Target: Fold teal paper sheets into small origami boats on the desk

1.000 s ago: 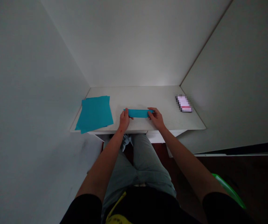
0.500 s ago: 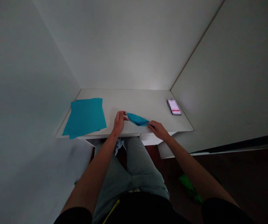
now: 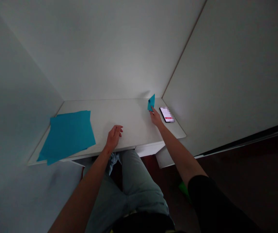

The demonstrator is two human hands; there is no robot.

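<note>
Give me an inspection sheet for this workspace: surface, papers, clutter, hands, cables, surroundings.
Surface: white desk, drawer front beneath.
Job's things: small blue paper piece, held; blue sheets, stacked unevenly at left, slightly over the front edge.
Clutter: phone at right end, screen partly pixelated.
Hands: right hand pinches the paper piece; left hand, holding nothing visible, near the front edge.
Cables: nothing seen.
Surroundings: white walls; green item low right, unidentifiable.

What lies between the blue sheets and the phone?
In the head view: the left hand, then the right hand holding a small blue piece, with white desktop showing around them.
</note>
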